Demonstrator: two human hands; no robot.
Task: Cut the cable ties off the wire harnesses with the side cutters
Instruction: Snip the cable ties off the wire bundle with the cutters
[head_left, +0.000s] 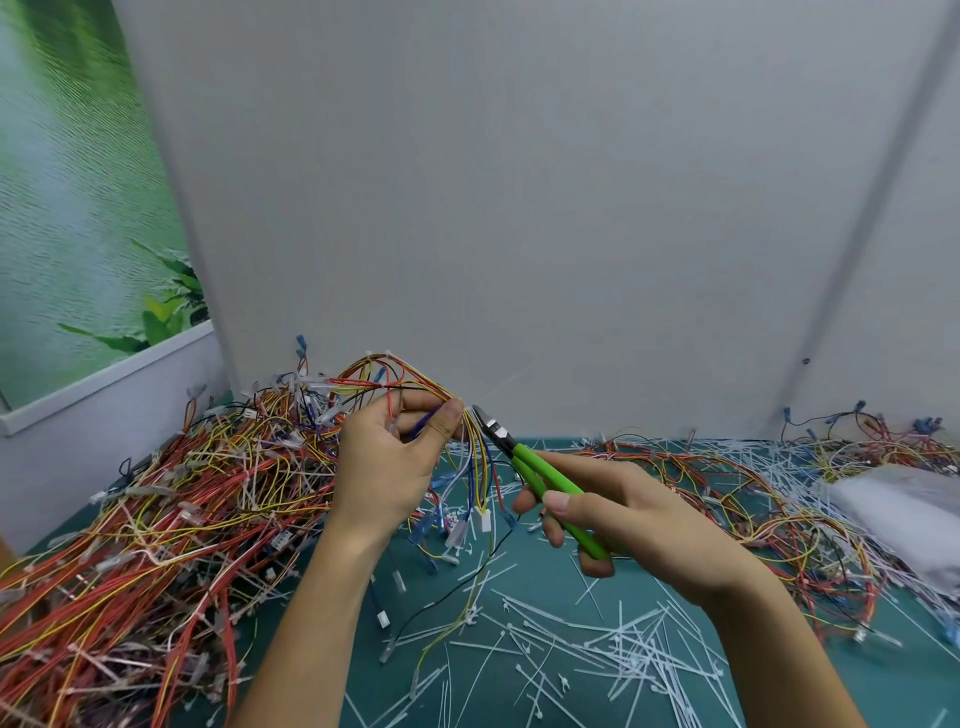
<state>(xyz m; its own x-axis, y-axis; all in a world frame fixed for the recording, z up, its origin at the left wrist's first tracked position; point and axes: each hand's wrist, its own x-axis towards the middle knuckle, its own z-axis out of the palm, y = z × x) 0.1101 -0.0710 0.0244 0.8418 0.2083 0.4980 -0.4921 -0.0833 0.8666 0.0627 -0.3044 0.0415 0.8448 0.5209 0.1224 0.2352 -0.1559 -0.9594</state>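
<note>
Harness (410, 376) is held above the surface's (545, 587) centre, pinched in the left hand (395, 457). Cutters (535, 475), gripped by the right hand (623, 514), have their tips just beside that pinch. Judged step: lining up on a tie, itself not discernible. The next move calls for nipping the tie only, sparing the wires.
</note>
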